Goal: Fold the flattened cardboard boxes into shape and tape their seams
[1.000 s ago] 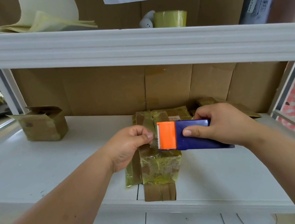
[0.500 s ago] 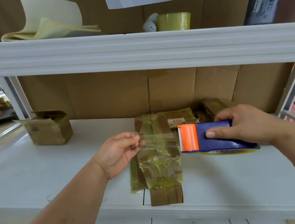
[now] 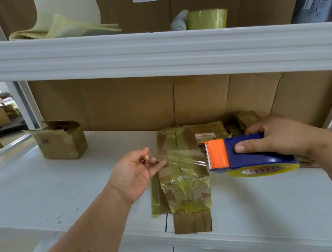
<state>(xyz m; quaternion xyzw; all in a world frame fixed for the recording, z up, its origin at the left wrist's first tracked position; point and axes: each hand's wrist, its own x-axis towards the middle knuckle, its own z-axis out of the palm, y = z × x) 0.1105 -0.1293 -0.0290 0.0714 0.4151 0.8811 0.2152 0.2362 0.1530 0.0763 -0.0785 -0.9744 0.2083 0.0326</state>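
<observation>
White metal shelving [image 3: 44, 193] backed with brown cardboard sheets carries everything; the lower shelf is the working surface. A flattened brown cardboard box wrapped in yellowish clear tape [image 3: 184, 177] lies at the middle of that shelf, its long axis running from the back sheet to the front edge, its near end overhanging that edge. Above it a strip of clear tape [image 3: 182, 159] stretches crosswise, left to right, between the two hands. The left hand [image 3: 134, 171], palm up, pinches the free end of the strip between thumb and fingertips, the fingers curled loosely, just left of the box. The right hand [image 3: 276, 138] wraps its fingers over the top of a blue tape dispenser with an orange cutter head [image 3: 244, 153], thumb pressed on its near side; the cutter points left toward the box, and a yellowish tape roll shows beneath. A small assembled cardboard box with open flaps [image 3: 59, 140] stands near the shelf's back left corner.
</observation>
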